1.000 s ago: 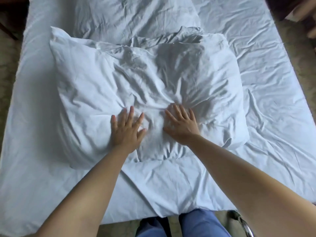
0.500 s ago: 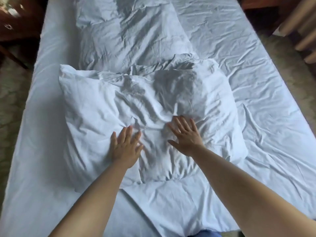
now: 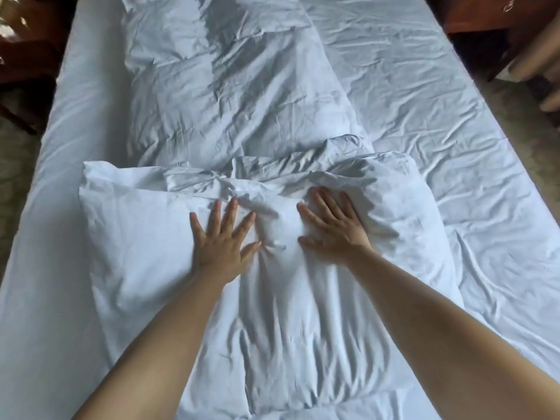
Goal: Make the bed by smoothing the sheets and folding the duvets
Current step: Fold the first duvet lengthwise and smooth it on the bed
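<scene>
A folded white duvet [image 3: 136, 247] lies puffy across the near part of the bed. My left hand [image 3: 222, 244] presses flat on its middle with fingers spread. My right hand [image 3: 336, 225] presses flat just to the right, fingers straight and pointing away from me. A creased ridge of fabric stands between the two hands. Beyond it a second white duvet [image 3: 230, 80] lies rumpled along the bed's far middle. The white sheet [image 3: 454, 147] underneath is wrinkled on the right side.
Dark wooden furniture [image 3: 485, 13] stands at the far right of the bed, and more dark wood [image 3: 27, 56] at the far left. Patterned carpet [image 3: 15, 165] shows on both sides of the mattress.
Both hands have slid away from me across the folded duvet, toward its far edge, and spread slightly apart. The view has moved forward over the bed.
</scene>
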`<state>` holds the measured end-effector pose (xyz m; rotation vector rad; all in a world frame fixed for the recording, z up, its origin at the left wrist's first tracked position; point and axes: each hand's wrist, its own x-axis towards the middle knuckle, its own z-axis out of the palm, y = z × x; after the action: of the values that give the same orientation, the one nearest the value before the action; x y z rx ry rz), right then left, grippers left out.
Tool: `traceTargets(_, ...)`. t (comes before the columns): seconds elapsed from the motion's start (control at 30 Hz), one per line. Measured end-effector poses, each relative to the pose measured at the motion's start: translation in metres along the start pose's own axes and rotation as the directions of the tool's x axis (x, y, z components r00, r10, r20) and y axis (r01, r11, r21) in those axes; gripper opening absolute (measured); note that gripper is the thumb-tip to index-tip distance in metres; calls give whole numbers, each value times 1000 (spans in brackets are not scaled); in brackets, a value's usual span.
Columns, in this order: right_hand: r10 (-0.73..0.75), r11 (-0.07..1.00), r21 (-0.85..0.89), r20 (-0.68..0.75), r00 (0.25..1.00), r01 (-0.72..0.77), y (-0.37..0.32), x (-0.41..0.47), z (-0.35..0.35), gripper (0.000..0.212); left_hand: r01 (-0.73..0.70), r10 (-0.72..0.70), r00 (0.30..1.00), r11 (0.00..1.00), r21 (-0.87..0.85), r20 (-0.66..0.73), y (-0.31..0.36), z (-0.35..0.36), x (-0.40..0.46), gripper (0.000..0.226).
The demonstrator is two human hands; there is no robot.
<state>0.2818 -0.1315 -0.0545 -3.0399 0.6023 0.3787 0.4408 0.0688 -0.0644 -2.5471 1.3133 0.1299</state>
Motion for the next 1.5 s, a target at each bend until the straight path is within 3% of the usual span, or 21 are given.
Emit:
traceTargets(0.17,82,995,59,23,996,-83,28,41,18,74,-25,21,998,998,-59,-67,-37,32,45,71)
traceTargets(0.3,107,990,95,13,994,-108,33,74,45,76,15,-21,999,988,-157,-37,-53,66,64,76)
traceTargets(0.53,97,970,213,107,990,-118,36,112,79,77,104,-67,990,940,-325,123,-55,103,99,100)
traceTargets(0.63,143,944,253,266,953,-212,31,124,66,74,157,-48,944,935,-317,326,-53,91,111,88)
traceTargets(0.73,237,908,276,283,930,-315,0,117,48,72,147,-6,925,928,-343,380,-55,72,107,72)
traceTargets(0.8,206,905,316,259,944,-284,-30,106,36,70,91,35,942,931,-354,335,-63,60,96,61)
traceTargets(0.93,74,902,398,231,970,-164,-101,96,18,70,-151,161,987,955,-254,18,-94,37,62,52)
traceTargets(1.17,3,940,333,199,980,-70,-181,106,3,73,-98,67,967,988,-118,-245,-143,23,15,48)
traceTargets(1.33,-80,943,332,181,980,16,-225,121,-2,77,116,-143,972,982,-148,-187,-159,53,1,52)
traceTargets(1.5,-10,976,215,110,994,-14,-210,140,20,78,181,-205,974,962,-207,-100,-164,98,14,59)
